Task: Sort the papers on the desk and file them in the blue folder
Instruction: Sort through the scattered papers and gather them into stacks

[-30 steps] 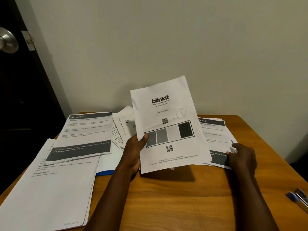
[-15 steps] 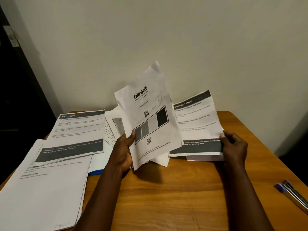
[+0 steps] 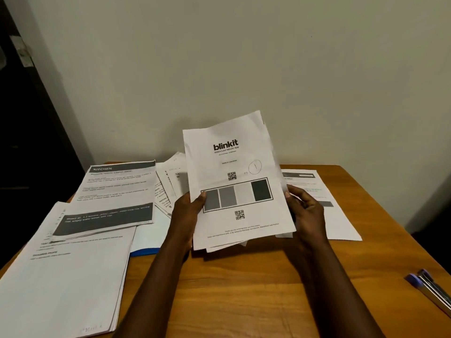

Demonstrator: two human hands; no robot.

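Dim, warm indoor light from overhead; wall (image 3: 292,69) evenly lit, no glare. Soft shadow under held sheets (image 3: 234,186) on desk (image 3: 244,293). Doorway (image 3: 24,154) at left near black. Small print smeared; frame edges bowed by wide lens; pens (image 3: 429,286) blurred

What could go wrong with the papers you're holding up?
The sheets behind the blinkit page poke out unevenly at the bottom, so one might slip from the left hand and right hand. The blue folder is mostly buried under loose papers, so pulling it out could scatter them.
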